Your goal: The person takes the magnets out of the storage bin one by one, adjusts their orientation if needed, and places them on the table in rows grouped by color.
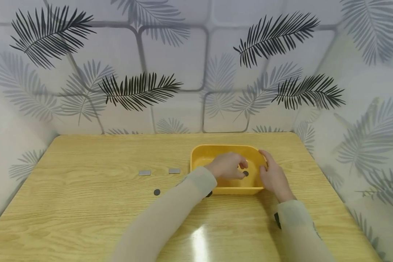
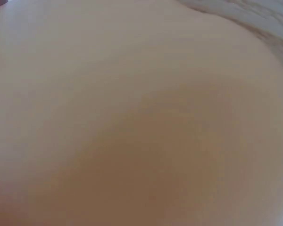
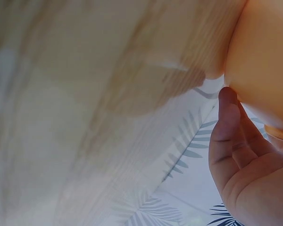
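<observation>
A yellow plastic bin (image 1: pixel 235 190) stands on the wooden table. My left hand (image 1: pixel 227 165) reaches over its near left side into it, thumb and fingers parted. Right by the left thumb tip, a dark round disc (image 1: pixel 246 173) shows against the bin's floor. My right hand (image 1: pixel 275 178) grips the bin's right end by the rim. In the right wrist view, the fingers of the right hand (image 3: pixel 254 169) meet the bin's outer wall (image 3: pixel 259 61). A blurred pale surface fills most of the left wrist view.
Left of the bin, two small grey rectangular plates (image 1: pixel 145 173) (image 1: pixel 174 171) lie on the table (image 1: pixel 85 203). Nearer me lies another dark disc (image 1: pixel 157 192). Leaf-patterned curtains (image 1: pixel 177 112) border the table's back and sides.
</observation>
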A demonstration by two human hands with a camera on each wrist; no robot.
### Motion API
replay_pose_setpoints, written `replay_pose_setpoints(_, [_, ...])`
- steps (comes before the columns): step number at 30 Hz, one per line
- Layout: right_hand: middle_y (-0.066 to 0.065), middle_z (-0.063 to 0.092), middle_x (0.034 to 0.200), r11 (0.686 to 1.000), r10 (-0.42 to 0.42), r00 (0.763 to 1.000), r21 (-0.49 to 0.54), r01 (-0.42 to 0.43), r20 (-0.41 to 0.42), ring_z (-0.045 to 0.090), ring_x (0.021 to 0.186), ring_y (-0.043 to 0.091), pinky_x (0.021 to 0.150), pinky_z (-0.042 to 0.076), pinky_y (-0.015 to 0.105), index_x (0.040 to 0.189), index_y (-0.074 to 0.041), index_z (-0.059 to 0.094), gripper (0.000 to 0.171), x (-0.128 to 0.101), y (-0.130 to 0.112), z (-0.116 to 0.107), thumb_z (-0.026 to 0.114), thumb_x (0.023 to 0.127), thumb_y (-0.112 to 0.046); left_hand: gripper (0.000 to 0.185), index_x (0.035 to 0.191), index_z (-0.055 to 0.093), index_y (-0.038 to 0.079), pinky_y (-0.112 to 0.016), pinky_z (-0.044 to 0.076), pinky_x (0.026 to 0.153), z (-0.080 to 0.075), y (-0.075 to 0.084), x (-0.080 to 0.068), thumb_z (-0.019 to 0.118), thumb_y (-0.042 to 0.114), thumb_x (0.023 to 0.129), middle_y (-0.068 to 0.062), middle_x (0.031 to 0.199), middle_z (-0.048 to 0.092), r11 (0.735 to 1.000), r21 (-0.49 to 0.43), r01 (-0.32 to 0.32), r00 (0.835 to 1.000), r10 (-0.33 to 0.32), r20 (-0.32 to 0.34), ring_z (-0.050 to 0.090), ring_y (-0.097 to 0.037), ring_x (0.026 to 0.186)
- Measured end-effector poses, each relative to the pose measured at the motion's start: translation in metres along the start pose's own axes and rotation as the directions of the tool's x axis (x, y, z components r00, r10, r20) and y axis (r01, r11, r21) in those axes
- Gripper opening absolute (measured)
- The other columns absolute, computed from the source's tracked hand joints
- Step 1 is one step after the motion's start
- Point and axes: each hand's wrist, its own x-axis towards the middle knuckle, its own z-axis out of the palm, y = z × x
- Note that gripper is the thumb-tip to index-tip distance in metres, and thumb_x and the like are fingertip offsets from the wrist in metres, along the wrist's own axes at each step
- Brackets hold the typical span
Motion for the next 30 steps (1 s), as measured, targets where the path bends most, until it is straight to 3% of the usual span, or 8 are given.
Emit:
replay_pose_setpoints(5, [0.033, 0.058, 0.137, 1.0, -0.003, 1.0, 0.001, 0.003, -0.002, 0.06, 0.074, 0.024, 0.06, 0.047, 0.029, 0.163, -0.017, 0.025, 0.058, -0.001, 0.001, 0.001, 0.037, 0.107, -0.015, 0.046, 0.141, 0.063, 0.016, -0.029, 0.047, 0.115, 0.012, -0.006, 0.002, 0.071, 0.025, 0.098, 0.003, 0.146, 0.064, 0.999, -0.037, -0.014, 0.999, 0.015, 0.029, 0.057, -0.016, 0.138])
replay_pose_setpoints(9, [0.033, 0.059, 0.137, 1.0, -0.007, 1.0, -0.002, 0.007, -0.008, 0.062, 0.08, 0.027, 0.061, 0.047, 0.029, 0.163, -0.017, 0.025, 0.058, -0.001, 0.002, 0.002, 0.038, 0.107, -0.014, 0.051, 0.146, 0.058, 0.017, -0.027, 0.044, 0.117, 0.022, -0.011, 0.003, 0.072, 0.025, 0.097, 0.003, 0.15, 0.06, 0.998, -0.045, -0.043, 0.999, 0.044, 0.023, 0.054, -0.015, 0.142])
replay_pose_setpoints(17, [0.032, 0.06, 0.135, 0.999, -0.028, 0.999, -0.02, 0.028, -0.033, 0.064, 0.093, 0.032, 0.066, 0.048, 0.029, 0.163, -0.016, 0.027, 0.058, 0.0, 0.003, 0.002, 0.039, 0.106, -0.014, 0.051, 0.145, 0.06, 0.014, -0.024, 0.044, 0.116, 0.031, -0.015, 0.004, 0.073, 0.026, 0.097, 0.002, 0.144, 0.065, 0.98, 0.071, -0.185, 0.983, 0.185, 0.015, 0.059, -0.013, 0.136])
replay_pose_setpoints(24, [0.032, 0.061, 0.134, 1.0, -0.02, 1.0, -0.019, 0.019, -0.024, 0.064, 0.09, 0.031, 0.066, 0.047, 0.029, 0.163, -0.016, 0.027, 0.058, -0.001, 0.0, 0.0, 0.039, 0.106, -0.014, 0.05, 0.145, 0.06, 0.019, -0.028, 0.042, 0.119, 0.03, -0.013, 0.001, 0.07, 0.033, 0.099, 0.007, 0.146, 0.063, 0.98, 0.146, -0.133, 0.991, 0.127, 0.047, 0.056, -0.015, 0.138])
replay_pose_setpoints(30, [0.032, 0.059, 0.137, 1.0, -0.006, 1.0, -0.005, 0.006, -0.009, 0.063, 0.088, 0.03, 0.064, 0.047, 0.029, 0.163, -0.018, 0.026, 0.058, -0.001, 0.0, 0.0, 0.038, 0.107, -0.015, 0.049, 0.145, 0.06, 0.019, -0.029, 0.04, 0.121, 0.027, -0.017, -0.004, 0.069, 0.033, 0.099, 0.006, 0.149, 0.061, 0.987, 0.119, -0.108, 0.994, 0.103, 0.046, 0.054, -0.016, 0.141])
